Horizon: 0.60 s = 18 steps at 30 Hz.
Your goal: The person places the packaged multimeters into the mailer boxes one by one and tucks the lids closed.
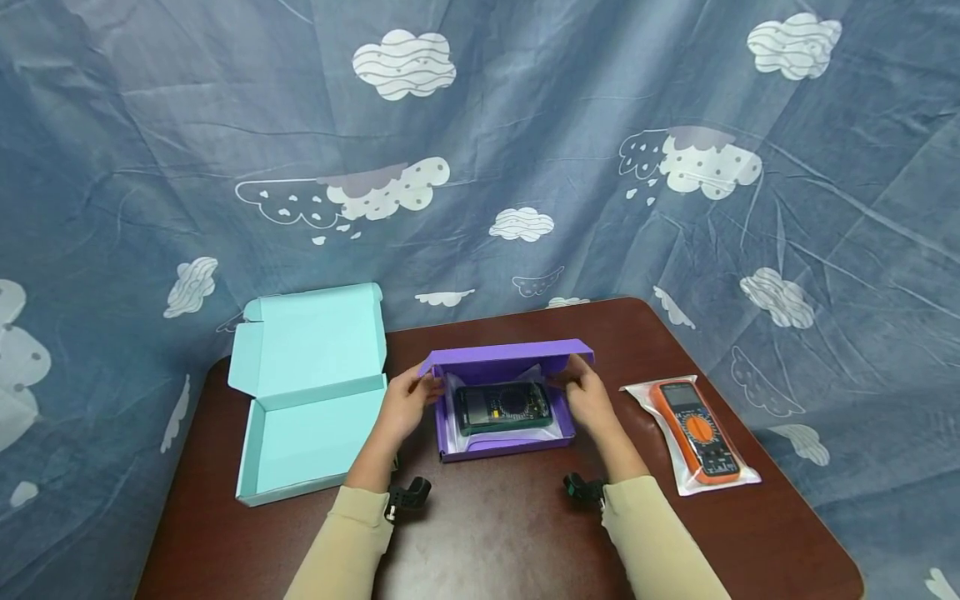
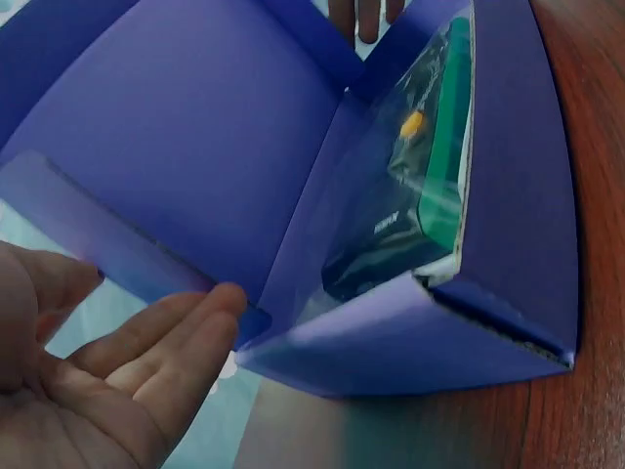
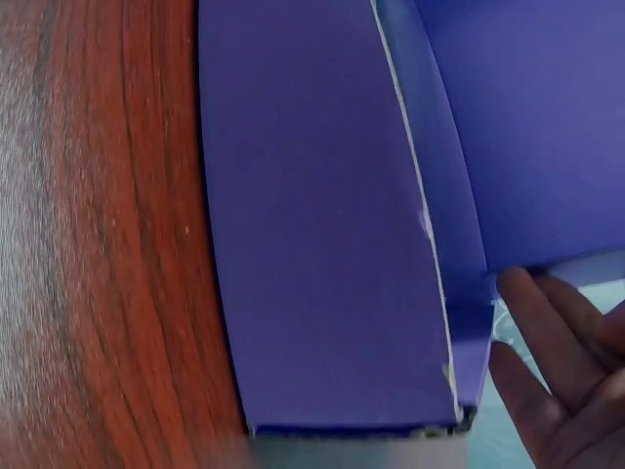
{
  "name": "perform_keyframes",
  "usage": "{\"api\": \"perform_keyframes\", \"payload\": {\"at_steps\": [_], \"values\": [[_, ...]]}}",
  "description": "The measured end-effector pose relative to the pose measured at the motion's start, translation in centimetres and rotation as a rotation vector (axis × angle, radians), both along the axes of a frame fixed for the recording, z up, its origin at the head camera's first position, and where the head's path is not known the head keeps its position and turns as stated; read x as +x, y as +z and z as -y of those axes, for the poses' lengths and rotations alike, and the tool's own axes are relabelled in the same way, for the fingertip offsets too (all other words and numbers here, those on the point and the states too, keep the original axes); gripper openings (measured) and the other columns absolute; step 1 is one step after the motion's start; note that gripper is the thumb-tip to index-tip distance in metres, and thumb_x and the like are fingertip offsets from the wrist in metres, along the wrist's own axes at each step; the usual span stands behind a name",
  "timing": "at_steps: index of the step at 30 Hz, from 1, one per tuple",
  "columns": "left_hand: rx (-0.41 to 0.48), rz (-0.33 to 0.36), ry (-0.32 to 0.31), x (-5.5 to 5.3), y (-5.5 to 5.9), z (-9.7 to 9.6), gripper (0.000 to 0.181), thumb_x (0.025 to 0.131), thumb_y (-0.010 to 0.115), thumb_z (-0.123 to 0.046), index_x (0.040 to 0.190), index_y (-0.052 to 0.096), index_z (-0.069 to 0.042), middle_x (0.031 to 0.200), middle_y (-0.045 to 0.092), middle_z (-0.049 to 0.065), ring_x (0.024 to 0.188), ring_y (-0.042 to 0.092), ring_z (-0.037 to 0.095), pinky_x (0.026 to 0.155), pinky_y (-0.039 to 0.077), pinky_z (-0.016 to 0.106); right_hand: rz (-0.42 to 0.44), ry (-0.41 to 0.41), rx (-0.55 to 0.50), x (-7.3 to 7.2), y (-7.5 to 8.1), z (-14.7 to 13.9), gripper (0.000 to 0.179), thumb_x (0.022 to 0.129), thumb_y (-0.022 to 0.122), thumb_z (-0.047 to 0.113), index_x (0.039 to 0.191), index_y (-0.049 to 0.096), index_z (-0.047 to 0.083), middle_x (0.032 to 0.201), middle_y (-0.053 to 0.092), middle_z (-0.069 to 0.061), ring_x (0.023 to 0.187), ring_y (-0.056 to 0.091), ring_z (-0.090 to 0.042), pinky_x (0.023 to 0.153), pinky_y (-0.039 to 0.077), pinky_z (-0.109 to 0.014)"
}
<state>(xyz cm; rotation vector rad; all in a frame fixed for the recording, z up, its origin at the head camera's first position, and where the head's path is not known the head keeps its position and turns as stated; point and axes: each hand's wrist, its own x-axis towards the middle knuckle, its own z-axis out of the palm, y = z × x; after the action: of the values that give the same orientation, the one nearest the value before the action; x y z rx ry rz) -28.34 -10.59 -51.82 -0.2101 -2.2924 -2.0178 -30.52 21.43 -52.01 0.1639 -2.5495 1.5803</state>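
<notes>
Guiding the lid (image 2: 186,137) is best done evenly from both ends. Left of the purple box (image 1: 504,451), an open teal box (image 1: 315,346) is seen. At the purple box's left end, a lid flap (image 2: 107,230) is touched by the left hand (image 1: 407,406), fingers relaxed; inside, the bagged green multimeter (image 1: 502,406) should be left flat. At its right end, the lid is touched by the right hand (image 1: 588,402), unclenched. Farther right, an orange multimeter (image 1: 697,431) is seen.

We cannot read the small markings on the orange multimeter (image 1: 701,429) near the worktop's (image 1: 487,550) right edge. The left forearm (image 1: 375,462) hides part of the mint box (image 1: 307,442). From the right wrist, the purple box (image 3: 322,215) hides the green multimeter (image 1: 483,406); our head view crops the worktop's near edge.
</notes>
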Motion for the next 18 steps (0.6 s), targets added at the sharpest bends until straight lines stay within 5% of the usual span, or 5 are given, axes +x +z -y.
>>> {"api": "perform_keyframes", "payload": {"at_steps": [6,10,13,16,18], "values": [[0.057,0.063,-0.028,0.0,-0.3,0.9,0.038,0.106,0.051,0.000,0.144,0.058,-0.003,0.131,0.063,0.029,0.105,0.070,0.039,0.090,0.057,0.046,-0.030,0.035,0.023,0.0,-0.2,-1.6,0.048,0.099,0.048,-0.010,0.146,0.052,-0.005,0.137,0.061,-0.024,0.126,0.058,-0.036,0.097,0.041,-0.017],[0.043,0.142,-0.040,0.0,-0.8,1.6,0.037,0.106,0.053,-0.003,0.141,0.062,-0.008,0.141,0.059,0.017,0.109,0.065,0.020,0.083,0.056,0.033,-0.054,0.103,0.009,0.0,-0.3,-2.7,0.043,0.100,0.057,-0.005,0.142,0.054,-0.007,0.146,0.052,-0.022,0.137,0.046,-0.038,0.110,0.037,-0.025],[0.084,0.214,-0.066,0.0,-1.3,2.2,0.036,0.105,0.054,-0.005,0.140,0.064,-0.009,0.139,0.061,0.016,0.090,0.058,0.010,0.068,0.046,0.025,0.006,0.141,-0.003,0.2,-0.4,-3.3,0.045,0.100,0.063,0.003,0.144,0.054,-0.002,0.147,0.051,-0.021,0.139,0.044,-0.040,0.108,0.039,-0.032],[0.158,0.278,-0.086,0.0,-1.5,2.8,0.037,0.106,0.051,-0.002,0.141,0.063,-0.006,0.140,0.060,0.019,0.086,0.060,0.006,0.070,0.049,0.021,0.090,0.195,-0.035,0.3,-0.7,-3.7,0.050,0.100,0.067,0.009,0.147,0.052,0.001,0.150,0.049,-0.019,0.140,0.043,-0.040,0.103,0.044,-0.032],[0.196,0.308,-0.086,0.1,-1.4,3.0,0.037,0.105,0.048,-0.001,0.140,0.063,-0.002,0.140,0.059,0.021,0.097,0.067,0.011,0.081,0.054,0.021,0.151,0.227,-0.087,0.3,-1.0,-3.9,0.050,0.101,0.065,0.011,0.148,0.051,0.002,0.152,0.048,-0.017,0.142,0.041,-0.038,0.100,0.046,-0.027]]}}
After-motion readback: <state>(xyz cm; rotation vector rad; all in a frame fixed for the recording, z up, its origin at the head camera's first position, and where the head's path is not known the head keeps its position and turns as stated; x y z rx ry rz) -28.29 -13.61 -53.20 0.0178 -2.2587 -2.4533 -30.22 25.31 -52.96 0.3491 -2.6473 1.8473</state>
